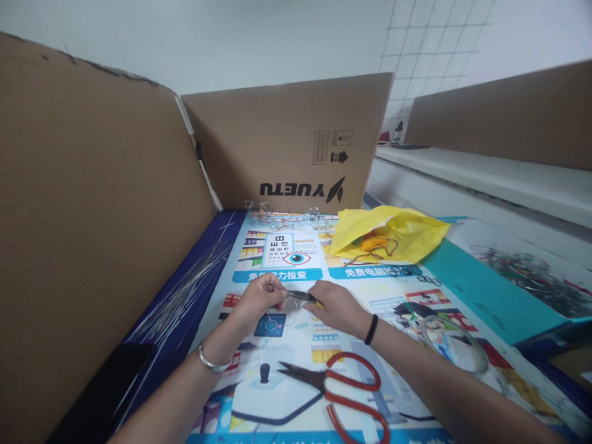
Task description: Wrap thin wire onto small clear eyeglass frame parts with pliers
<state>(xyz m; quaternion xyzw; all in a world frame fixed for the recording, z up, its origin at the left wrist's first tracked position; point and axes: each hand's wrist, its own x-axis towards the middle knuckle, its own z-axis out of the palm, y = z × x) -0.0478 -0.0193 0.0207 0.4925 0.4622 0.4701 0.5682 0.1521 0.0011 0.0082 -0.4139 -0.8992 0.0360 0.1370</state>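
Note:
In the middle of the head view, my right hand is closed round a small pair of pliers with dark jaws and a yellow handle. The jaws point left and reach the fingertips of my left hand. That hand pinches a thin wire, mostly covered by the fingers. Below the hands lie scissors with dark blades and red loop handles, their blades pointing left.
A yellow bag with orange and dark cords inside lies behind my right hand. Long thin wires run along the left. Cardboard panels border the back and left. A wire heap and clear ring are at right.

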